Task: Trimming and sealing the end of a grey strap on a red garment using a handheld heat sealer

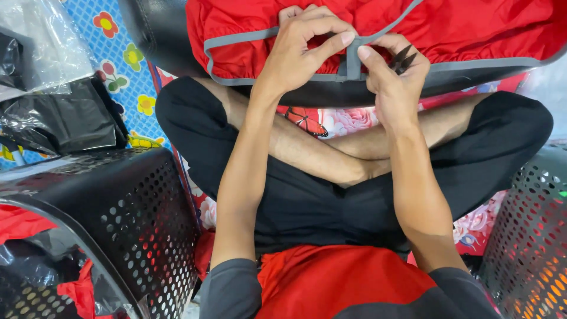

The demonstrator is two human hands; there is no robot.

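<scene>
Right now both hands meet at the grey trim strip (353, 59) of a red fabric garment with grey piping (472, 29), which lies spread over a black padded surface (153, 29) just beyond the fingertips. The left hand (298, 50) is closed in a pinch, thumb and forefinger gripping the top of the short vertical trim piece. The right hand (394, 74) presses its thumb against the same strip from the other side while its curled fingers hold a pair of small black thread snips (403, 59), blades pointing away from the palm.

As a judgement, the snips sit very close to both the left thumb and the red cloth; a slip or a tug on the trim could nick the fabric or a fingertip, and slack cloth bunching under the pinch could draw the blades off line.

Below and outward of the left forearm stands a black perforated plastic basket (147, 218) holding red cloth and clear plastic wrap. Outward of the right elbow is a second dark perforated basket (531, 236) with something red and orange showing through its holes; what exactly, I cannot tell. Folded black items in clear plastic bags (65, 118) lie farther out past the left wrist.
</scene>
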